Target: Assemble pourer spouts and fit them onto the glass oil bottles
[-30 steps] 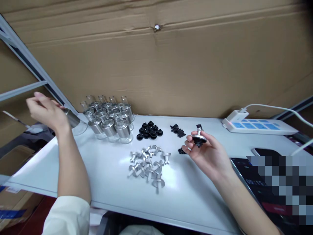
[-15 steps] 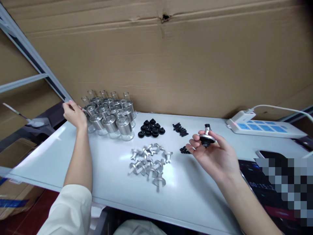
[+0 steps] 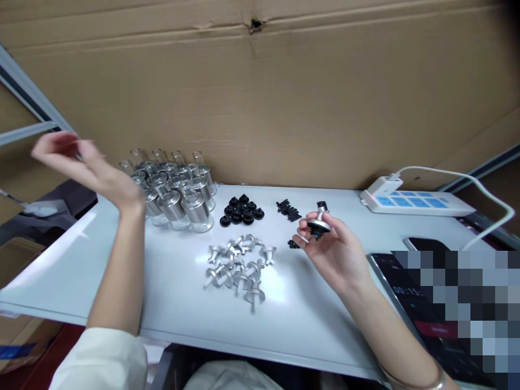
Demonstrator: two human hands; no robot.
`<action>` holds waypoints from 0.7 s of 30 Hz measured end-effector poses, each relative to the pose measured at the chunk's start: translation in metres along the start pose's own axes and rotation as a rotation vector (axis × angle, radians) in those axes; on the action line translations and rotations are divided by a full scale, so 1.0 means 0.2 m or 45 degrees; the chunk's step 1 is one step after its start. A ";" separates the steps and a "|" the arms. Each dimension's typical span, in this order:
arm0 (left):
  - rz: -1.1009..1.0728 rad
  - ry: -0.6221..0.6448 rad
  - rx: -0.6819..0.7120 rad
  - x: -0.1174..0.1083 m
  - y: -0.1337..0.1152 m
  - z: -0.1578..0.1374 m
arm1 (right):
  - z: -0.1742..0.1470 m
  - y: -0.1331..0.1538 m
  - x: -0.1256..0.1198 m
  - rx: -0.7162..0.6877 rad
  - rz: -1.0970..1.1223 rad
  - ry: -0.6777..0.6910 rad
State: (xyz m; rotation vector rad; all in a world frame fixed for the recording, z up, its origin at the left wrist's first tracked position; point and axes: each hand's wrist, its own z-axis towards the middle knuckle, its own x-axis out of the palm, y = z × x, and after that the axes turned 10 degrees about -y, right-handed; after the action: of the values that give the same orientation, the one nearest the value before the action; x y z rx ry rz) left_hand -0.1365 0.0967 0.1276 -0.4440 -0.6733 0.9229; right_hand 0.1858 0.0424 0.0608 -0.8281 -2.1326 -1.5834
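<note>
My right hand (image 3: 339,252) holds a metal bottle stopper (image 3: 319,222) between thumb and fingers, above the table. It has a black ribbed rubber plug below its silver disc and a black cap on its short spout. My left hand (image 3: 87,165) is raised at the far left, beside the bottles and beyond the table edge. It is smeared by motion, so whether its curled fingers hold anything is unclear. Several glass bottles with steel sleeves (image 3: 170,205) stand upright nearest to it. Loose silver stopper bodies (image 3: 242,277) lie mid-table, with black rubber plugs (image 3: 247,216) behind them.
Small black strips (image 3: 289,210) and tiny black pieces (image 3: 293,244) lie left of my right hand. A white power strip (image 3: 422,203) with a plugged-in charger (image 3: 388,186) and cable sits back right. A phone (image 3: 406,292) lies at right. Cardboard (image 3: 284,108) rises behind the white table (image 3: 182,292).
My left hand has swung left and up, away from the bottles. My right hand still holds the stopper at about the same place over the table. The camera view has shifted slightly.
</note>
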 end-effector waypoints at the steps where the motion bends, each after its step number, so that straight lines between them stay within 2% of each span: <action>1: -0.190 0.068 -0.008 0.01 -0.08 -0.11 | 0.00 -0.01 0.00 -0.028 -0.029 -0.003; 2: -0.364 0.248 -0.085 0.01 -0.16 -0.23 | -0.01 -0.02 0.00 -0.060 -0.061 -0.011; 3: -0.530 0.517 -0.233 0.00 -0.22 -0.36 | -0.01 -0.03 0.01 -0.092 -0.096 -0.024; 4: -0.652 0.891 -0.460 -0.03 -0.27 -0.49 | -0.01 -0.04 0.00 -0.122 -0.135 -0.040; 6: -0.663 1.308 -0.652 -0.09 -0.35 -0.71 | -0.01 -0.06 0.00 -0.182 -0.231 -0.062; 7: -0.653 1.520 -0.846 -0.12 -0.37 -0.79 | -0.01 -0.07 0.00 -0.219 -0.292 -0.056; 8: -0.638 1.605 -0.984 -0.14 -0.38 -0.84 | -0.01 -0.07 -0.01 -0.259 -0.360 -0.030; 10: -0.633 1.698 -1.209 -0.18 -0.40 -0.89 | -0.01 -0.09 -0.02 -0.311 -0.505 0.082; 12: -0.676 1.668 -1.384 -0.19 -0.40 -0.89 | 0.00 -0.10 -0.02 -0.307 -0.638 0.211; 14: -0.707 1.622 -1.521 -0.19 -0.39 -0.88 | -0.01 -0.11 -0.01 -0.318 -0.734 0.268; 18: -0.665 1.547 -1.607 -0.18 -0.36 -0.87 | -0.03 -0.14 0.03 -0.529 -0.843 0.270; 21: -0.650 1.530 -1.584 -0.19 -0.36 -0.86 | -0.04 -0.15 0.06 -0.535 -0.833 0.384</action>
State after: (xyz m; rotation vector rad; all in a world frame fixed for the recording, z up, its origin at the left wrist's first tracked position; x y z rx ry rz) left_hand 0.0088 0.0144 0.0351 -1.6501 -0.1109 -0.4373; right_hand 0.1560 0.0319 0.0478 0.0535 -1.9726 -2.3507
